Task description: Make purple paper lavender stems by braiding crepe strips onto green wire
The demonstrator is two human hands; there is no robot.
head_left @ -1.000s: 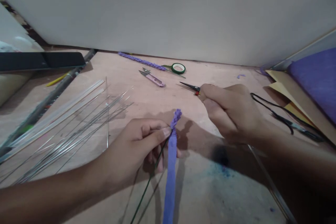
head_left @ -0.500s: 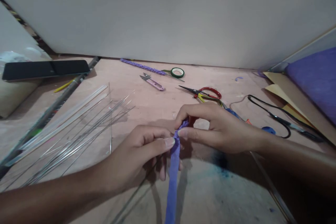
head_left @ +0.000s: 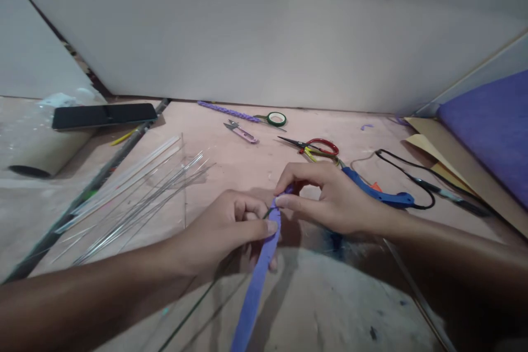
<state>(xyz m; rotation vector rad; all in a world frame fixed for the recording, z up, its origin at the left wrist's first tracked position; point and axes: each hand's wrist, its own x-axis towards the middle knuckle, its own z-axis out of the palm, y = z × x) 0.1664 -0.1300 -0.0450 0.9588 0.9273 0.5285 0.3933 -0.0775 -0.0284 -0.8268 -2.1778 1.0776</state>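
Observation:
A long purple strip (head_left: 254,291), crepe paper or thin fabric, hangs from my fingers down to the bottom edge of the view. My left hand (head_left: 231,223) is closed, its thumb pressing the strip against the fingers near the top. Just above, my right hand (head_left: 330,198) pinches the strip's upper end between thumb and index finger. A bunched purple bit (head_left: 290,189) shows past the right fingertips. A thin dark green wire (head_left: 196,305) slants from the lower left up toward the left hand and reappears beside the strip. My palm and fingers hide part of its course.
Behind the hands lie red-handled scissors (head_left: 325,147), pink thread snips (head_left: 243,134), green tape (head_left: 276,119) and a twisted purple piece (head_left: 229,111). Clear sticks and wires (head_left: 132,209) lie left, near a phone (head_left: 105,115). A blue-handled tool (head_left: 371,190) and corded tool (head_left: 437,190) are right.
The strip's lower end has swung left, and its top now lies flatter under my left thumb. The green wire shows between my fingers. The whole view has shifted slightly.

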